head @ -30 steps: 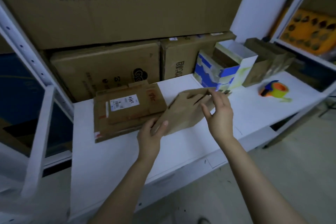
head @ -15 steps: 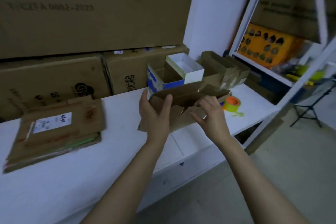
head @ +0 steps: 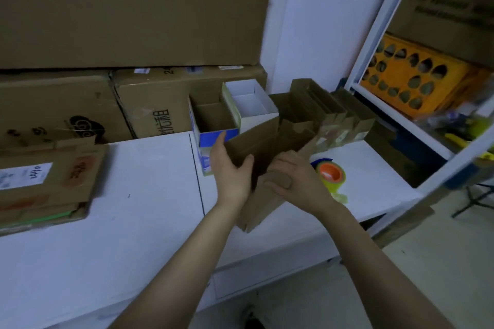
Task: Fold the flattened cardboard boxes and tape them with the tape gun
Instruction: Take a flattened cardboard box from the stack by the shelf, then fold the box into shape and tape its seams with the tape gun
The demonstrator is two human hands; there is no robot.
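Observation:
I hold a small brown cardboard box [head: 256, 141] upright above the white shelf [head: 149, 195], opened into a tube. My left hand [head: 230, 171] grips its left wall, thumb on the near face. My right hand [head: 294, 176] presses on its right side, the index finger pointing up along the edge. A tape gun [head: 330, 175] with an orange and yellow roll lies on the shelf just right of my right hand. A stack of flattened cardboard boxes [head: 48, 184] lies at the left.
Several open small boxes [head: 320, 107] stand behind the held one, among them a blue-and-white box [head: 213, 136]. Large cartons [head: 128, 8] fill the back of the shelf. An orange tray [head: 417, 77] sits on the neighbouring rack at the right.
The flat box was lifted off the stack, carried to the right and opened into a tube. It now stands more upright between my hands. The view has swung right.

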